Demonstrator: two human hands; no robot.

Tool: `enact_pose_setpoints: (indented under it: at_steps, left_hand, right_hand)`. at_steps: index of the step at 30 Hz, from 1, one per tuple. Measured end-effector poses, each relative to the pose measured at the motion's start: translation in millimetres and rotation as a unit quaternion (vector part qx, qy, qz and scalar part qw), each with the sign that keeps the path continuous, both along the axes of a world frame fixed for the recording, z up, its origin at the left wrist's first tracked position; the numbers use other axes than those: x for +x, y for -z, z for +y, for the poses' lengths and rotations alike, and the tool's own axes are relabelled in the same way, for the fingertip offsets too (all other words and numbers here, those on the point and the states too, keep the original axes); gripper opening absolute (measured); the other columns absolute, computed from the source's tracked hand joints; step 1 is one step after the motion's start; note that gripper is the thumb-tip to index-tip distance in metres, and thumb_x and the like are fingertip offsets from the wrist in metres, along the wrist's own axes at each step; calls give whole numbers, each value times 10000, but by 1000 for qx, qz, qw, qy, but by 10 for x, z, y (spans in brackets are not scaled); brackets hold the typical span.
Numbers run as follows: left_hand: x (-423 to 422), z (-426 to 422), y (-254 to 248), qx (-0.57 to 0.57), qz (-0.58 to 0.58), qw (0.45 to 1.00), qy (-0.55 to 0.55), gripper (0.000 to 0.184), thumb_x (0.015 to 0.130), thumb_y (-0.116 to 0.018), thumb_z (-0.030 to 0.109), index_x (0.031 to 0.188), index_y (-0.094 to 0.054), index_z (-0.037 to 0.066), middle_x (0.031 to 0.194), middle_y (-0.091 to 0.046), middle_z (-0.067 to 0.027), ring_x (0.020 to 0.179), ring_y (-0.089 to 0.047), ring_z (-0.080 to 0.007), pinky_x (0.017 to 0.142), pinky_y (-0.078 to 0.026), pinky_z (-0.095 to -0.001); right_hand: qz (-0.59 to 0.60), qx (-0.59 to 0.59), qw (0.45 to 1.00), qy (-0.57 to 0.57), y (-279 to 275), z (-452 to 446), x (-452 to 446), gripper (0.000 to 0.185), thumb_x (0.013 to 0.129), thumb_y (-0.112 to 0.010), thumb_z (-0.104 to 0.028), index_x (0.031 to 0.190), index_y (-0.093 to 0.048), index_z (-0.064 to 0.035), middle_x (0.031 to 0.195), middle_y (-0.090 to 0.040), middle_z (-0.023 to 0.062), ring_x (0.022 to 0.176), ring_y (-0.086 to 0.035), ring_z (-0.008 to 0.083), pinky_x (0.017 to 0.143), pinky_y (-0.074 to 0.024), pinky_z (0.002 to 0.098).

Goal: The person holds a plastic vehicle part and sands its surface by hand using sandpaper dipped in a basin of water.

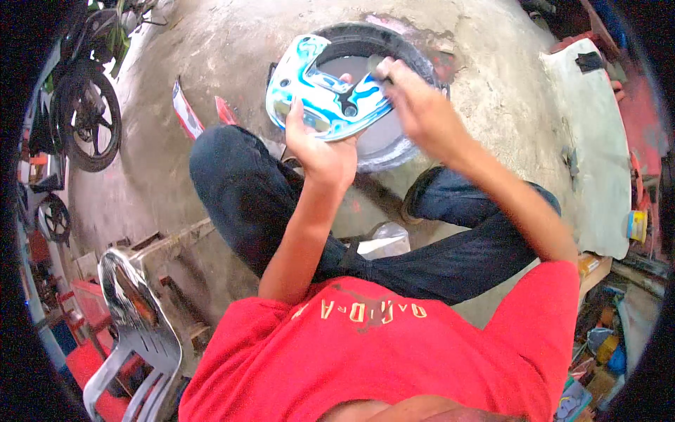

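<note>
My left hand (pixel 323 151) grips a curved blue-and-white swirl-patterned motorcycle body panel (pixel 302 74) from below, its thumb lying on the near face. The panel has round holes and a cut-out, and its surface looks glossy. At the panel's right end, my right hand (pixel 415 105) is closed on a small greyish piece (pixel 383 68), too blurred to name, which is against or very near the panel. Beneath both hands, a round black tub (pixel 358 34) with greyish liquid in it sits on the floor, partly covered by the panel.
Two red-and-white panel pieces (pixel 186 109) lie on the concrete floor (pixel 169 53), left of the tub. Motorcycle wheels (pixel 88 116) stand far left. A grey plastic chair (pixel 144 337) is at lower left. A large pale panel (pixel 594 155) lies at right, above assorted clutter.
</note>
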State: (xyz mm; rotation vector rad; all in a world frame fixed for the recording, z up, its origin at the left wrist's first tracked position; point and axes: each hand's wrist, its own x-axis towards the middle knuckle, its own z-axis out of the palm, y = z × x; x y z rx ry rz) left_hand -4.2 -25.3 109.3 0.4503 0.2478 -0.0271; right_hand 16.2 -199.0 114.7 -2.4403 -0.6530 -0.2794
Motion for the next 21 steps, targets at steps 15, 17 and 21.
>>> enact_pose_setpoints:
  at_steps: [15, 17, 21]
  left_hand:
    - [6, -8, 52, 6, 17, 1000, 0, 560, 986, -414, 405, 1436, -425, 72, 1374, -546, -196, 1248, -562, -341, 1030, -458, -558]
    - [7, -26, 75, 7, -7, 1000, 6, 558, 986, -411, 395, 1437, -422, 66, 1378, -541, -196, 1254, -557, -340, 1024, -461, -561]
    - [94, 9, 215, 21, -79, 996, 24, 547, 991, -399, 361, 1449, -408, 63, 1390, -532, -198, 1257, -555, -349, 1042, -451, -562]
  right_hand:
    - [-24, -49, 993, -103, 14, 43, -60, 547, 900, -564, -70, 1437, -479, -6, 1463, -507, 186, 1359, -488, 334, 1138, -385, 442]
    - [30, -37, 999, 20, 73, -81, 107, 565, 891, -555, -58, 1449, -469, -16, 1465, -507, 180, 1359, -488, 331, 1137, -387, 442]
    - [-62, -38, 981, -179, -95, 188, -254, 514, 899, -559, -67, 1407, -502, -11, 1428, -536, 198, 1337, -511, 346, 1119, -407, 450]
